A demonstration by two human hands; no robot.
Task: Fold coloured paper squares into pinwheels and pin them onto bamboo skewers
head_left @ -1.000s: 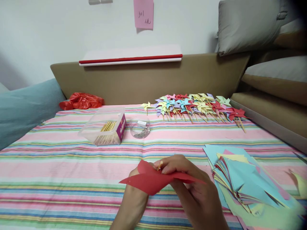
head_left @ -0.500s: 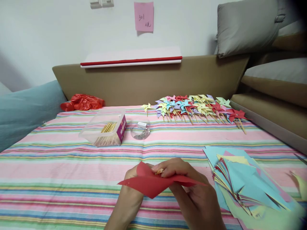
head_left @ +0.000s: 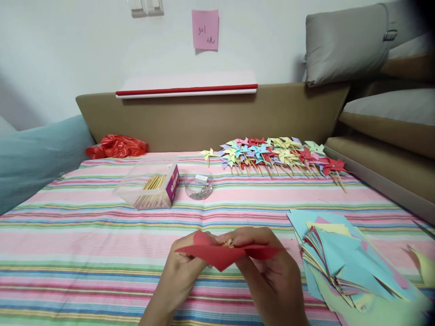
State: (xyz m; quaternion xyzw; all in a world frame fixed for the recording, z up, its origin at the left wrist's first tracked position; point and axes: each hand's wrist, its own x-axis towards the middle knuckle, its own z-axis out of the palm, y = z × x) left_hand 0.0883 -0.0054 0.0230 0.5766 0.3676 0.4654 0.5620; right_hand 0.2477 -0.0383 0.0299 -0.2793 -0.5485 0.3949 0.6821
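Observation:
A red paper pinwheel point(head_left: 220, 257) is held level in front of me, its points spreading to both sides. My left hand point(head_left: 183, 267) is closed on its left part, with most of the fingertips hidden behind the paper. My right hand point(head_left: 277, 267) pinches the right part, thumb below and fingers above. Near the centre, between the fingertips, a small pale tan piece point(head_left: 228, 243) shows; it looks like a stick's end, but I cannot tell for certain. A clear round tub point(head_left: 199, 192) of small silvery pins and a plastic box point(head_left: 125, 188) of wooden sticks stand beyond my hands.
Finished pinwheels on sticks point(head_left: 261, 151) lie heaped at the back right. Coloured paper sheets and cut squares point(head_left: 343, 253) are stacked on the right, near a dark pointed blade point(head_left: 424, 229). A red plastic bag point(head_left: 118, 146) lies back left. A striped cloth point(head_left: 84, 249) covers the surface.
My left hand has shifted slightly left and its thumb now shows beneath the paper. The red pinwheel has tilted flatter. My right hand stays pinched on it, and the view has tipped up slightly.

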